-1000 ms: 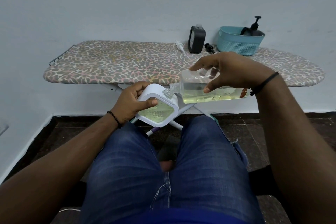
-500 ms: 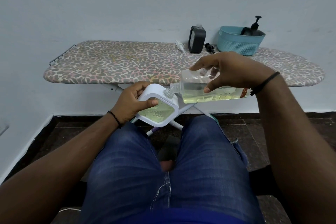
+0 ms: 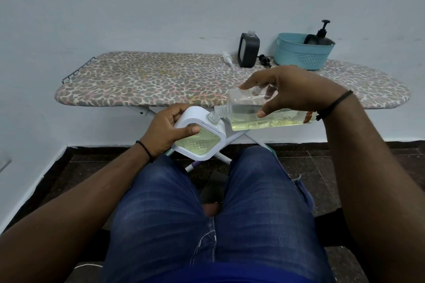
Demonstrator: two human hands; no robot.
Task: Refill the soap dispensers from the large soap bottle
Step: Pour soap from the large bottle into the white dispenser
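Pouring w/ right hand (image 3: 296, 89) clamped on soap bottle (image 3: 264, 115), left hand (image 3: 165, 131) gripping white dispenser (image 3: 199, 138); keep necks aligned, tilt slow.

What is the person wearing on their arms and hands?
Both arms are bare, with no sleeves or gloves. The left hand has a dark beaded band at its wrist. The right hand has a thin dark cord band at its wrist.

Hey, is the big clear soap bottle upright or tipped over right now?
Tipped. The large soap bottle lies nearly level in the right hand, its open neck at the white dispenser.
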